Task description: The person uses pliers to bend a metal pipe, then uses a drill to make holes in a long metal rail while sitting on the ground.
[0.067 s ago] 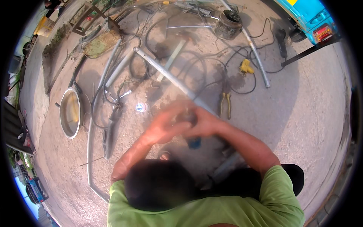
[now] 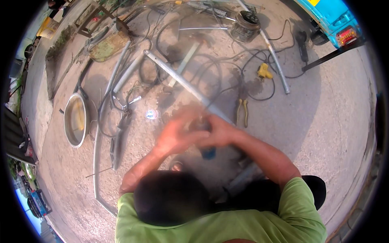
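Note:
My left hand (image 2: 176,133) and my right hand (image 2: 221,130) are close together in front of me, both smeared by motion. Between them is a dark, roughly cylindrical thing with a blue end (image 2: 208,153) below the hands; its kind is hard to make out. The left thumb reaches across it, and the right fingers curl round its far side. A grey metal pipe (image 2: 178,77) runs on the ground from upper left toward my right hand, which hides part of it. Just right of that hand lie yellow-handled pliers (image 2: 242,112).
A shallow metal basin (image 2: 75,120) stands at left, beside a long bent pipe (image 2: 96,162). Cables tangle across the far ground near a yellow connector (image 2: 264,71) and a dirty black bucket (image 2: 244,27). A turquoise vehicle (image 2: 334,20) is at far right.
My left hand and its thumb have shifted slightly across the dark thing. My right hand stays in nearly the same place, and the things on the ground have not moved.

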Tool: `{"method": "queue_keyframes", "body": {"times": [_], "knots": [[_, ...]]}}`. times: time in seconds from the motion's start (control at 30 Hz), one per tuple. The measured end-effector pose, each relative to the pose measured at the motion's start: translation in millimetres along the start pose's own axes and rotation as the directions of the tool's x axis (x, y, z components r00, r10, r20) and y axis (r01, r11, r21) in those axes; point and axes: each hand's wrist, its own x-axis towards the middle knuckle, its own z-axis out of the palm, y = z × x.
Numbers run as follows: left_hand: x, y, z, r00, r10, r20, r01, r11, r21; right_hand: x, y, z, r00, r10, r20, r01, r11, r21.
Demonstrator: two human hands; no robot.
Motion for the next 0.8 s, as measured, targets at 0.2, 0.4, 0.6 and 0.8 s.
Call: {"method": "queue_keyframes", "body": {"times": [0.2, 0.4, 0.6, 0.8], "knots": [[2, 0, -3, 0.995, -0.090, 0.037, 0.092, 0.995, -0.031, 1, -9, -2, 1.000, -0.011, 0.005, 0.010, 0.999, 0.047], [5, 2, -7, 0.997, -0.040, 0.069, 0.044, 0.998, -0.051, 0, -7, -2, 1.000, -0.018, 0.002, 0.018, 0.999, 0.046], [6, -5, -3, 0.999, 0.033, 0.017, -0.031, 0.993, -0.115, -1, -11, -1, 1.000, -0.012, 0.015, 0.010, 0.989, 0.146], [0, 10, -2, 1.000, -0.001, -0.013, 0.003, 0.986, 0.169, -2, -3, -2, 0.999, -0.050, 0.010, 0.050, 0.999, 0.020]]}}
